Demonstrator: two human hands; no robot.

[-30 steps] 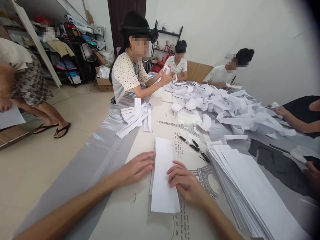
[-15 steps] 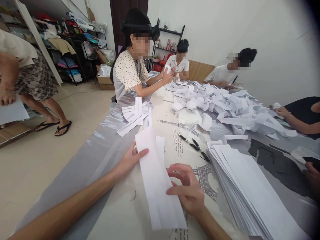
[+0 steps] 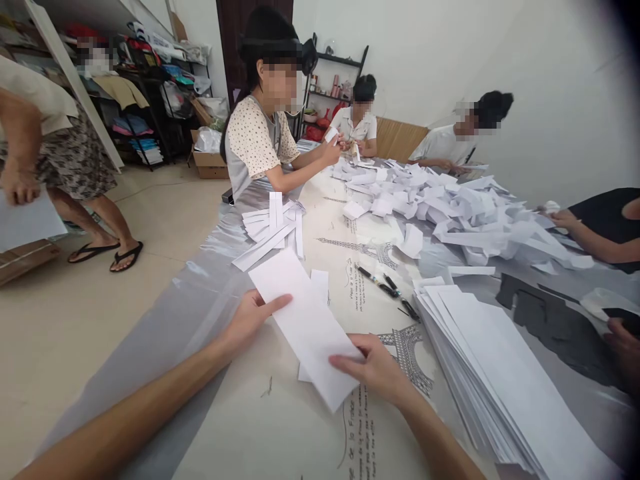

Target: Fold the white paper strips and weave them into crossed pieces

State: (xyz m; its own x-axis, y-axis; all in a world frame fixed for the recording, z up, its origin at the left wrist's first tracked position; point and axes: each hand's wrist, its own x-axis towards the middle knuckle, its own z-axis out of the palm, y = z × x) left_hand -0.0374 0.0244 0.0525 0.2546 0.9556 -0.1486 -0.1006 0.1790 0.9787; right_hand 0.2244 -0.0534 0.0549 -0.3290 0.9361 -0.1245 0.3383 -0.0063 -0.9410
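A long white paper strip [image 3: 305, 327] slants across the middle of the view, above the table. My left hand [image 3: 253, 317] pinches its far left edge, thumb on top. At the near right end my right hand [image 3: 375, 367] grips it, thumb over the face and the other fingers behind. Beneath it, partly hidden, lies another white paper piece [image 3: 320, 283] on the printed tablecloth [image 3: 240, 413]. To the right of my right hand rests a thick stack of long white paper sheets [image 3: 500, 360]. Two black pens [image 3: 383, 283] lie beyond my hands.
Folded paper strips [image 3: 273, 227] lie at the far left of the table. A large heap of folded white papers [image 3: 440, 200] covers the far right. Dark grey cloth [image 3: 550, 327] lies right of the stack. Several people sit around the table; another person [image 3: 65, 147] stands at left.
The paper strip has turned from near upright to a slant, its near end rising and swinging right. My right hand has closed on that end; my left hand has shifted slightly left.
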